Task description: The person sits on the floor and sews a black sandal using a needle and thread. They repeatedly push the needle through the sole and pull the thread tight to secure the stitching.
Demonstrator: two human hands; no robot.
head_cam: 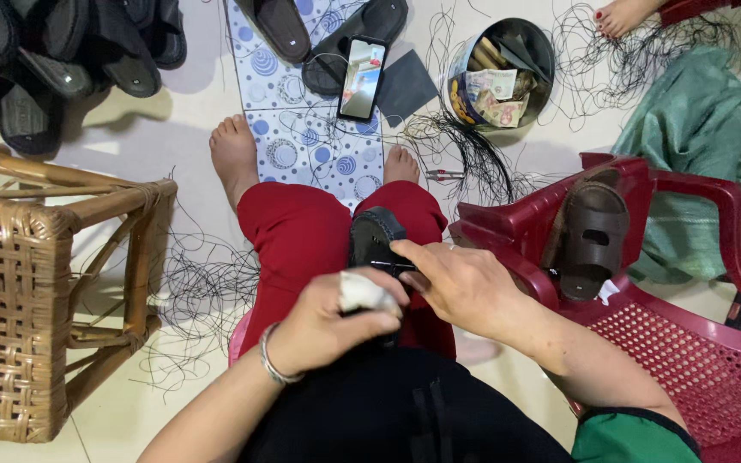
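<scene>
1. A black sandal (373,240) with a stitched rim lies on the person's lap, over red trousers (302,236).
2. The left hand (336,321), with a metal bangle (272,360) at the wrist, has its fingers curled tight around the sandal's near end; a white wrap covers the thumb.
3. The right hand (460,283) rests on the sandal's side, fingers closed on it with the forefinger stretched along the edge.
4. A brown sandal (589,236) with broad straps lies on a dark red plastic chair (696,351) with a perforated seat, at the right.
5. A woven cane stool (36,291) stands at the left.
6. Loose black thread (465,150) is tangled over the pale tiled floor (182,120).
7. A phone (363,77) with a lit screen lies on a white mat (302,129) printed with blue circles, just beside two dark sandals.
8. A round metal tin (501,73) holds folded paper notes.
9. A heap of black sandals (62,51) fills the upper left corner; green cloth (705,129) lies at the right.
10. Another person's bare foot (621,15) shows at the top edge.
</scene>
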